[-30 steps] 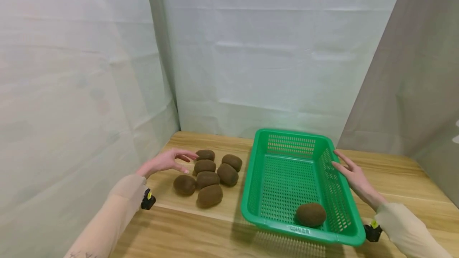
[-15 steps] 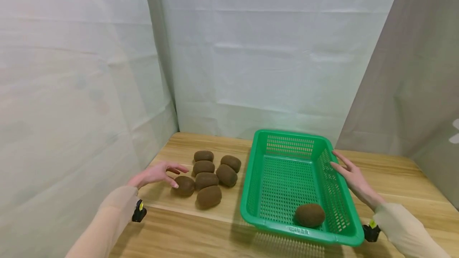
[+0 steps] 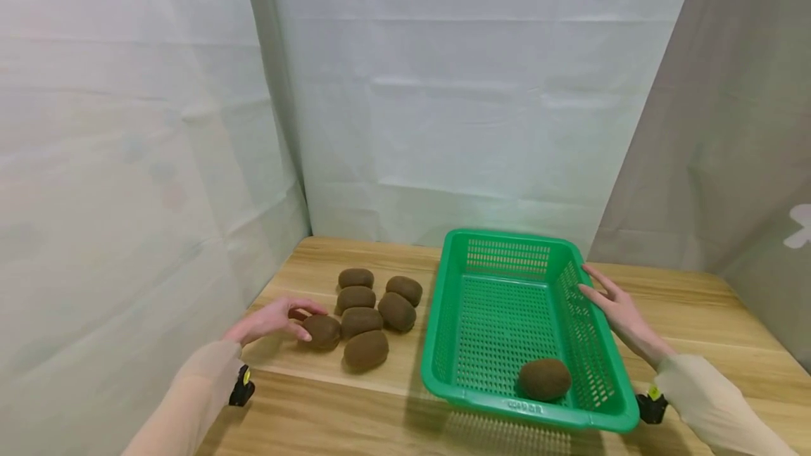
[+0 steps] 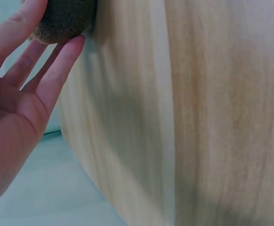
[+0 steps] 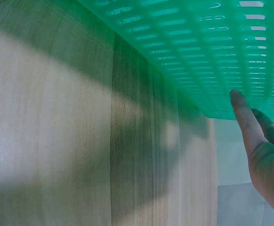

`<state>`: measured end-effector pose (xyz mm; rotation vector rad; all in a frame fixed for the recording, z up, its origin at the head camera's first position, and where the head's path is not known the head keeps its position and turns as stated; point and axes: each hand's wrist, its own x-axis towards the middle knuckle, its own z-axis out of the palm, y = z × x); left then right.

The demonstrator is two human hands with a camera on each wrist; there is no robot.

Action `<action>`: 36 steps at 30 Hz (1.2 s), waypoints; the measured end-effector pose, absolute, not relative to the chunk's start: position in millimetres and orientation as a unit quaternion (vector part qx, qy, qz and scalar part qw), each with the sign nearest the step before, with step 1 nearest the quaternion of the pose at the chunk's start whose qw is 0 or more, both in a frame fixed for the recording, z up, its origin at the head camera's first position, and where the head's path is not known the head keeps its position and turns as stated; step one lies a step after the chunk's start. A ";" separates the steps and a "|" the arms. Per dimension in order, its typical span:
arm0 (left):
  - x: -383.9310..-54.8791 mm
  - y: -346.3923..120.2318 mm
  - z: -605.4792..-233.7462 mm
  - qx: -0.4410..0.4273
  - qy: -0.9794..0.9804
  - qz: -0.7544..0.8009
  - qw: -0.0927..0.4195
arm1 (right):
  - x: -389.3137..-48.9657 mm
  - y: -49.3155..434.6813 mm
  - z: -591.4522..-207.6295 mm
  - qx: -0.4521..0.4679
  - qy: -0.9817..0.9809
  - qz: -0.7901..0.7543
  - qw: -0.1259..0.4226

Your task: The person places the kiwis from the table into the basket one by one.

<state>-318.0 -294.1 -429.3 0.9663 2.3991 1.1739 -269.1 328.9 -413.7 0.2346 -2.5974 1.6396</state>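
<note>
My left hand point(image 3: 275, 319) holds a brown fuzzy kiwi point(image 3: 323, 333), thumb on its near side and fingers at its far side. In the left wrist view the same kiwi point(image 4: 66, 19) sits between thumb and fingertips, cut off by the top edge. Several other kiwis point(image 3: 366, 351) lie close together just to its right on the wooden table. My right hand point(image 3: 624, 312) touches the right side of a green plastic basket point(image 3: 437, 315) with extended fingers. From the right wrist, fingers point(image 5: 245, 117) lie against the basket's slotted wall. One kiwi point(image 3: 545, 379) rests inside the basket, near its front right corner.
A pale sheet point(image 3: 443, 125) hangs behind the table point(image 3: 317, 407), with another sheet point(image 3: 127, 160) along the left and a greyish one point(image 3: 709, 160) on the right. The basket stands right of the loose kiwis, its far end near the back sheet.
My left hand has come down and toward me from the farthest kiwis to the leftmost one, which it now holds. My right hand has stayed at the basket's side.
</note>
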 end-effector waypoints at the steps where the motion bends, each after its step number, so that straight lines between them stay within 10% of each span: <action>1: -317.8 -294.1 -430.3 0.336 0.835 0.411 0.147 | -269.2 328.8 -413.9 0.076 -0.843 0.532 0.031; 36: -321.6 -268.0 -377.8 0.268 0.865 0.417 0.075 | -268.8 329.0 -415.4 0.080 -0.845 0.527 0.038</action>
